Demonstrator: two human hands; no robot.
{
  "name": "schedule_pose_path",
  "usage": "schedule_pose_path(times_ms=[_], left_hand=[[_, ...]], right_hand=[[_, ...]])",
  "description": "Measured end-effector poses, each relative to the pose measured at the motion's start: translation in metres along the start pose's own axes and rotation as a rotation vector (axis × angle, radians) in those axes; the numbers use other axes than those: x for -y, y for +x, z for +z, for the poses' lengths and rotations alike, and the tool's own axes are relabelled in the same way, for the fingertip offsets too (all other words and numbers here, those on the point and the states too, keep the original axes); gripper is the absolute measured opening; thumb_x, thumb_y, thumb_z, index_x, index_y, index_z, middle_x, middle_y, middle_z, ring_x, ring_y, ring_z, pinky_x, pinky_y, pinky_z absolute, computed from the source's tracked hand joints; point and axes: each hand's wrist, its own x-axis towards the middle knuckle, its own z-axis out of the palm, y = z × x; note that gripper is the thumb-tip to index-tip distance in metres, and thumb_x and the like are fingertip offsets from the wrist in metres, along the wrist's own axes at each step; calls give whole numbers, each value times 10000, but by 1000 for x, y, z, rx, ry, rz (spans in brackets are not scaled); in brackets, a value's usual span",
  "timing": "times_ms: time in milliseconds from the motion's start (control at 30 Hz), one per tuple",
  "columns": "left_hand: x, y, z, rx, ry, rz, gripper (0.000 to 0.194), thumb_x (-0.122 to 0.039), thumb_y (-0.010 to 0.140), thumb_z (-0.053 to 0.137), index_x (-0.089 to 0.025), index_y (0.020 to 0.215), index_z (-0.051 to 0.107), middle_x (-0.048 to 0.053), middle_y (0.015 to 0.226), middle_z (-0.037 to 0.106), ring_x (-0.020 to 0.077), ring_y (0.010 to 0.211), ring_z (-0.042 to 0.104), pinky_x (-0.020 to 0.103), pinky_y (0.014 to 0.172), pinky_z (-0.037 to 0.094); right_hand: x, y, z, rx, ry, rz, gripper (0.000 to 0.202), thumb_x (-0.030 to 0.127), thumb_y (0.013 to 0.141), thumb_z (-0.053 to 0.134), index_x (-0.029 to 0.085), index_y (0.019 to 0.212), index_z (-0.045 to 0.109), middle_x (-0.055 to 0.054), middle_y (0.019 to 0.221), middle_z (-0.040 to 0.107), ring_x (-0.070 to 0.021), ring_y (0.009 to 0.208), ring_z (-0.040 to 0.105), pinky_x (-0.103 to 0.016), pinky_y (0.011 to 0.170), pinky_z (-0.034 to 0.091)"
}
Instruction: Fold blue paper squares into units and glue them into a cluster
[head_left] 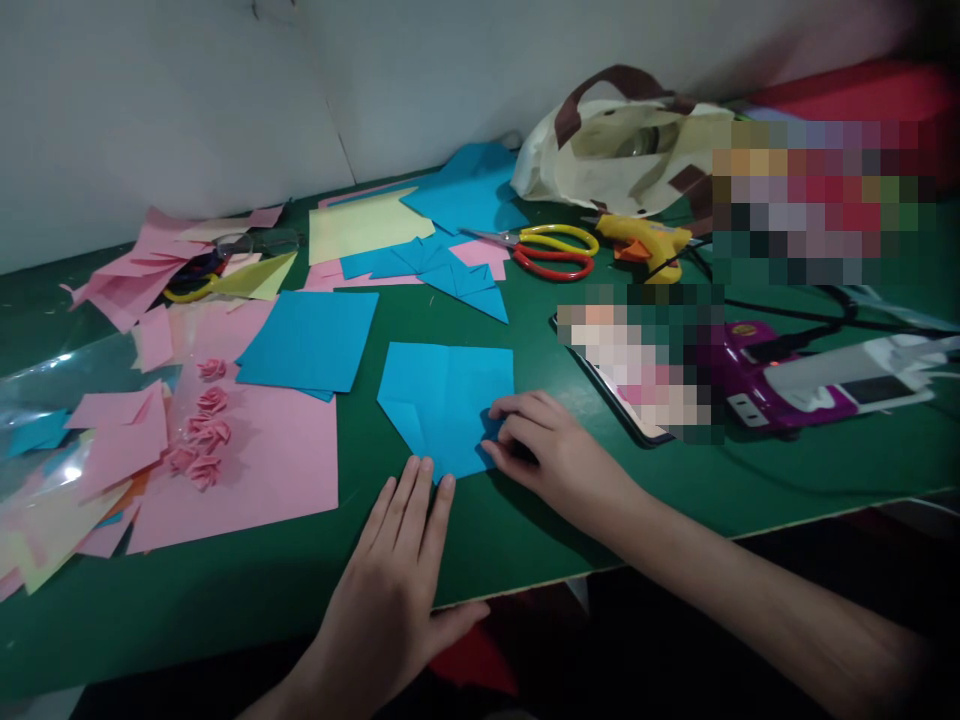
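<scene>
A blue sheet of paper [450,400] lies flat on the green table, with its lower left corner folded in and creases across its middle. My left hand [401,560] rests palm down, fingers stretched out, its fingertips touching the paper's lower edge. At the paper's right edge, my right hand [547,445] has curled fingers, with thumb and forefinger closing on the right corner. Part of that corner is hidden behind the fingers. Just to the left is a stack of blue squares [311,340], partly over a pink sheet [277,460] that carries several small pink paper roses [210,432].
Behind lie scissors [559,252] with yellow and red handles, a yellow glue gun [645,240] and blue paper scraps [420,258]. A phone [626,385] and a purple power strip [776,385] with cables are at right. A cream bag [547,160] stands by the wall.
</scene>
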Motion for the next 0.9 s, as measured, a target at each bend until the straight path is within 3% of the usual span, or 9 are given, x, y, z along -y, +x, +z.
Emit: schedule_pose_path(times_ms=[533, 900], left_hand=[[-2, -3, 3, -14, 2, -8, 681, -338, 794, 574, 41, 1316, 356, 286, 1356, 411, 383, 1280, 360, 486, 942, 432], [-7, -6, 12, -86, -33, -60, 534, -262, 866, 454, 8, 1316, 354, 272, 1347, 431, 351, 1311, 310, 503, 952, 429]], right_hand=[[3, 0, 1, -18, 0, 26, 212, 147, 858, 524, 184, 668, 438, -87, 952, 589, -197, 935, 515, -356, 793, 465], [3, -1, 1, -20, -27, 13, 206, 152, 864, 510, 188, 672, 446, -85, 940, 597, -201, 925, 527, -369, 790, 476]])
